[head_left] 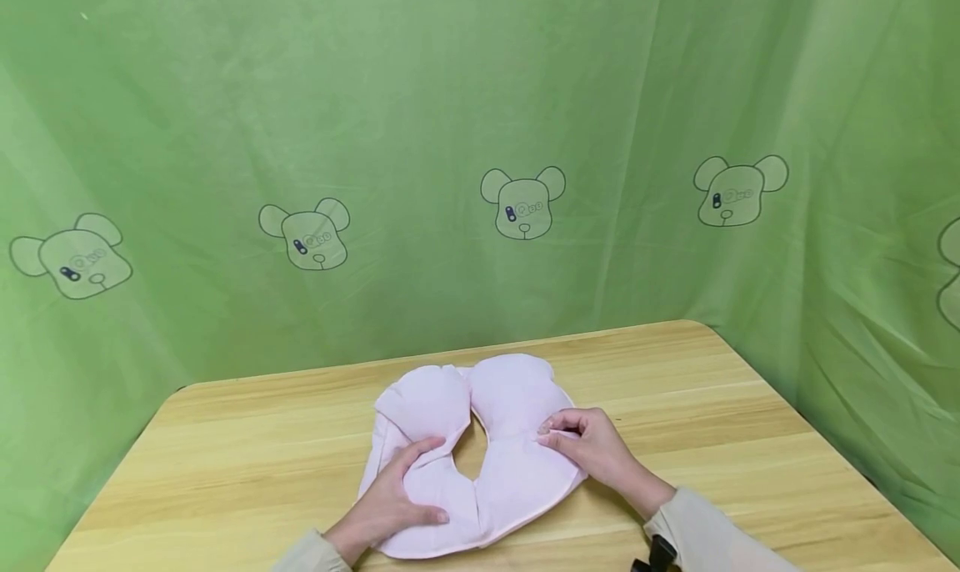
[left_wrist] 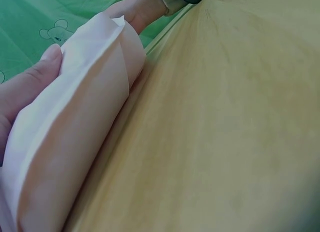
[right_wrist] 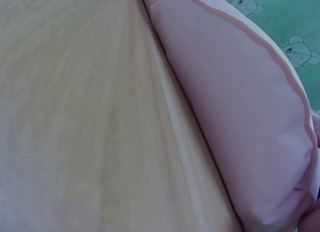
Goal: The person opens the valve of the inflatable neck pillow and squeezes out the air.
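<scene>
A pale pink neck pillow (head_left: 517, 397), puffy and curved round a central hole, lies on the wooden table in the head view. My left hand (head_left: 390, 497) rests on its near left part, thumb and a finger spread apart over the fabric; the other fingers are hidden. On the right side, my right hand (head_left: 596, 447) pinches the fabric between thumb and fingertips. The left wrist view shows the pillow's seamed edge (left_wrist: 75, 107) with a straight digit of the left hand (left_wrist: 30, 87) on top. The pillow's side (right_wrist: 235, 102) fills much of the right wrist view.
The wooden table (head_left: 247, 447) extends to both sides of the pillow. Behind it hangs a green curtain (head_left: 420, 122) printed with bear heads, which also runs along the right side. A black strap (head_left: 660, 553) sits by the right sleeve.
</scene>
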A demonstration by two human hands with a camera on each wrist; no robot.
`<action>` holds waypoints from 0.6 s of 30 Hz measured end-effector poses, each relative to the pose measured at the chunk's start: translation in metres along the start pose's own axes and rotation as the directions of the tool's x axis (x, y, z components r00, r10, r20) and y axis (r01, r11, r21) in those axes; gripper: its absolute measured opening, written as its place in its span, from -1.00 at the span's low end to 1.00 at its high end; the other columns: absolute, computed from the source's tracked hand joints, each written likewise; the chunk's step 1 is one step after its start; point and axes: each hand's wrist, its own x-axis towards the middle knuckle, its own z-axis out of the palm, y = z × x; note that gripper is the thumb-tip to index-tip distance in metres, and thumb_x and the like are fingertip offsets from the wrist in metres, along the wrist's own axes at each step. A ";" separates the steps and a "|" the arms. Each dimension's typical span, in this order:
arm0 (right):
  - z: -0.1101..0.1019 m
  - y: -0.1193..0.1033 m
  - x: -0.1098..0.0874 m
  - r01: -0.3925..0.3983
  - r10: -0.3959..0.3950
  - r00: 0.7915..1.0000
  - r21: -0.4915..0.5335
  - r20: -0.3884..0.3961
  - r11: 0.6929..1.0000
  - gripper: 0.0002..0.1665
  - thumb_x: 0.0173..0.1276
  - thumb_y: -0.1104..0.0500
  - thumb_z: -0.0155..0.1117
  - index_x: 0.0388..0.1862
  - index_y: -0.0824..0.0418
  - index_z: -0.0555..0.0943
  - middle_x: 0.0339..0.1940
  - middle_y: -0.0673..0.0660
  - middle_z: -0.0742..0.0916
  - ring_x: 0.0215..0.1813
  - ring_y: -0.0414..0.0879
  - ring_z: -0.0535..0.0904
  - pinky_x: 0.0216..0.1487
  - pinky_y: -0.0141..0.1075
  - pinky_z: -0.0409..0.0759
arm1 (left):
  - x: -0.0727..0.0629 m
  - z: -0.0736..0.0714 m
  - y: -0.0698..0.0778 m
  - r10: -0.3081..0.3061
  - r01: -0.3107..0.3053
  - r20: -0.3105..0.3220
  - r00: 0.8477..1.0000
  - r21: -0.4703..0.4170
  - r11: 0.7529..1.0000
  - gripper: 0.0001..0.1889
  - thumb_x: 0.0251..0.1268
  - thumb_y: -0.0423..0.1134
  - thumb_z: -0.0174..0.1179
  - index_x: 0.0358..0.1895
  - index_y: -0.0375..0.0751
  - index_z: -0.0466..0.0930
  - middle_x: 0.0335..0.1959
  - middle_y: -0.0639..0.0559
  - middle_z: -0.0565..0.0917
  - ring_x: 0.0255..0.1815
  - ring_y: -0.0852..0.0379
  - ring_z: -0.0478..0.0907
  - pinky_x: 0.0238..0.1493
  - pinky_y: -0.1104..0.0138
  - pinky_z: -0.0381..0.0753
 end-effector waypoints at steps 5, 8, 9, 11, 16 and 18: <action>0.000 0.000 0.000 -0.006 0.006 1.000 -0.009 0.000 1.000 -0.87 0.10 0.29 0.42 -0.43 0.35 0.67 -0.41 0.15 0.73 -0.34 -0.32 0.56 -0.29 -0.47 0.55 | 0.000 0.001 0.000 0.001 -0.001 0.004 1.000 0.015 1.000 -0.11 -0.30 -0.11 0.56 0.28 0.10 0.36 0.27 -0.02 0.39 0.28 -0.04 0.24 0.30 0.03 0.11; 0.000 0.000 0.000 -0.012 0.012 1.000 -0.010 -0.005 1.000 -0.91 0.10 0.31 0.42 -0.45 0.33 0.68 -0.41 0.14 0.73 -0.35 -0.32 0.56 -0.30 -0.47 0.55 | 0.000 0.001 -0.001 0.003 -0.003 0.009 1.000 0.018 1.000 -0.13 -0.29 -0.10 0.56 0.28 0.10 0.36 0.26 0.00 0.40 0.28 -0.02 0.24 0.31 0.09 0.12; 0.000 0.000 0.000 -0.012 0.012 1.000 -0.009 -0.006 1.000 -0.93 0.09 0.32 0.42 -0.45 0.31 0.68 -0.42 0.13 0.73 -0.35 -0.32 0.56 -0.30 -0.47 0.55 | 0.000 0.001 -0.001 0.007 -0.007 0.011 1.000 0.019 1.000 -0.13 -0.28 -0.10 0.55 0.28 0.10 0.37 0.26 0.00 0.40 0.28 -0.02 0.25 0.31 0.12 0.14; 0.000 0.000 0.000 -0.013 0.013 1.000 -0.007 -0.009 1.000 -0.94 0.09 0.33 0.41 -0.46 0.30 0.68 -0.42 0.13 0.73 -0.35 -0.32 0.56 -0.30 -0.47 0.55 | 0.000 0.001 -0.001 0.009 -0.009 0.013 1.000 0.018 1.000 -0.14 -0.27 -0.10 0.55 0.27 0.10 0.37 0.25 0.01 0.41 0.27 0.00 0.26 0.30 0.19 0.16; 0.001 0.000 0.000 -0.010 0.010 1.000 -0.005 -0.011 1.000 -0.95 0.10 0.33 0.41 -0.48 0.27 0.68 -0.43 0.12 0.73 -0.35 -0.32 0.56 -0.30 -0.47 0.55 | 0.000 0.000 0.000 0.013 -0.013 0.021 1.000 0.000 1.000 -0.16 -0.26 -0.11 0.55 0.26 0.06 0.39 0.23 0.04 0.44 0.25 0.05 0.29 0.28 0.32 0.20; 0.001 0.000 0.000 -0.006 0.006 1.000 -0.007 -0.012 1.000 -0.95 0.10 0.33 0.41 -0.49 0.26 0.68 -0.43 0.12 0.73 -0.35 -0.32 0.56 -0.29 -0.47 0.55 | 0.000 0.000 0.000 0.022 -0.022 0.024 0.999 0.001 1.000 -0.17 -0.25 -0.10 0.55 0.25 0.03 0.40 0.22 0.04 0.46 0.24 0.05 0.31 0.27 0.33 0.21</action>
